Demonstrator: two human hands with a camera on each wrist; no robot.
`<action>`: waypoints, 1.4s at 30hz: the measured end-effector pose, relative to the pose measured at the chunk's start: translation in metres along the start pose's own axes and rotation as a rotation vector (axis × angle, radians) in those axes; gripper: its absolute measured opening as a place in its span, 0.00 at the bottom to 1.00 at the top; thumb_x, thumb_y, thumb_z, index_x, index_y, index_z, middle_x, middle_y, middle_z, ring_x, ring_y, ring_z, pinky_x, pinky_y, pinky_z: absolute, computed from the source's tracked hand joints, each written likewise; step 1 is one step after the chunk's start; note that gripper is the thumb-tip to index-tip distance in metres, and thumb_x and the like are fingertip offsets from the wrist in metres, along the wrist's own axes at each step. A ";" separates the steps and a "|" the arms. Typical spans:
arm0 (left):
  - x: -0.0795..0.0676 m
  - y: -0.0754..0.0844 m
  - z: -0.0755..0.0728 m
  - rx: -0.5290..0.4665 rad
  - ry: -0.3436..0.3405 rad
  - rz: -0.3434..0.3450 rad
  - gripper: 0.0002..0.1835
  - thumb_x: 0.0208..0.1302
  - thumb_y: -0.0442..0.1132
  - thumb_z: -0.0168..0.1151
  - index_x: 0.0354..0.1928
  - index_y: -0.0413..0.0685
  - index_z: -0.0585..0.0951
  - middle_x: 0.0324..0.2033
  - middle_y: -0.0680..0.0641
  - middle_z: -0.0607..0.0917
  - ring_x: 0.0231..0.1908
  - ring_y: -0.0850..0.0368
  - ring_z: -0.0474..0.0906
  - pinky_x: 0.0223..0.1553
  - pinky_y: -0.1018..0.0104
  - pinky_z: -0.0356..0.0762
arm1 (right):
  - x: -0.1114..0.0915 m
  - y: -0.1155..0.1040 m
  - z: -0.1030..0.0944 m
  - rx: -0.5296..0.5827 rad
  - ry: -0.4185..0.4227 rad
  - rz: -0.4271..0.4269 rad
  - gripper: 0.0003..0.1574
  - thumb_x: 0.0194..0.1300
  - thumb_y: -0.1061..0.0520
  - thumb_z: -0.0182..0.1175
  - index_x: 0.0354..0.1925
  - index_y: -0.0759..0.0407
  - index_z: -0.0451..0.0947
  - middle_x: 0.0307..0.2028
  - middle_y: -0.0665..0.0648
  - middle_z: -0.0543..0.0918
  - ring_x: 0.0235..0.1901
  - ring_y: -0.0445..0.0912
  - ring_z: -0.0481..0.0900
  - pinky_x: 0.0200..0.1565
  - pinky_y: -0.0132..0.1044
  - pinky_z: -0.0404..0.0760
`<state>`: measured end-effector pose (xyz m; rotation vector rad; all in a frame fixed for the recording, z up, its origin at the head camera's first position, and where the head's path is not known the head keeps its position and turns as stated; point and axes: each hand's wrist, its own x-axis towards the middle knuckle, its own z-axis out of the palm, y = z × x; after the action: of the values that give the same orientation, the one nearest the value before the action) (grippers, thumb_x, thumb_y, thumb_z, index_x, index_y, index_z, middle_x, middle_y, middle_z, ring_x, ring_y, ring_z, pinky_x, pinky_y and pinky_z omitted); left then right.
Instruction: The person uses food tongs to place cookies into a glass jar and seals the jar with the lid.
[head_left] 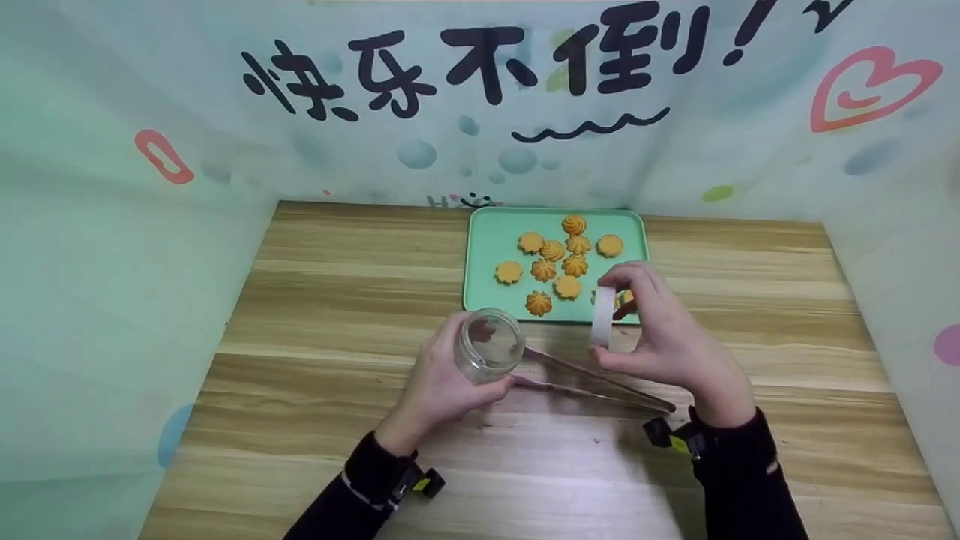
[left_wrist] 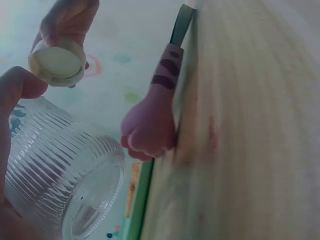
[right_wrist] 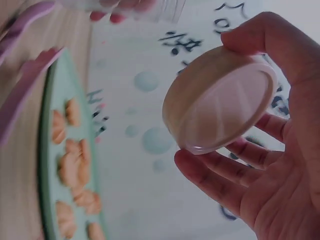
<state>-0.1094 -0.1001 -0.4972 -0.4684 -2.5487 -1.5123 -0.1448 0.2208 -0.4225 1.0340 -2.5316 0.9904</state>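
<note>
My left hand grips a clear glass jar, its uncovered mouth facing up toward the head camera. Ribbed walls of the jar show in the left wrist view, and I see no cookies inside. With thumb and fingers, my right hand pinches a round white lid by its edge. The lid is tipped on its side, to the right of the jar and apart from it. Beneath both hands lie tongs on the table; a pink paw-shaped tip shows in the left wrist view.
A green tray stands at the back of the wooden table, holding several flower-shaped cookies. My right hand and the lid hide its front right corner. A printed cloth rises behind the table and along both sides.
</note>
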 end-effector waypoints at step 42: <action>-0.006 -0.027 0.010 -0.015 -0.003 -0.017 0.48 0.39 0.51 0.89 0.64 0.48 0.76 0.55 0.49 0.87 0.56 0.50 0.85 0.61 0.53 0.84 | -0.049 0.136 -0.011 -0.057 0.151 0.895 0.58 0.58 0.51 0.80 0.75 0.68 0.60 0.70 0.79 0.66 0.70 0.71 0.66 0.72 0.68 0.68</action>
<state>-0.1127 -0.1050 -0.5262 -0.4520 -2.5520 -1.5388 -0.2037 0.3251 -0.5049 -0.2599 -2.8661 1.0972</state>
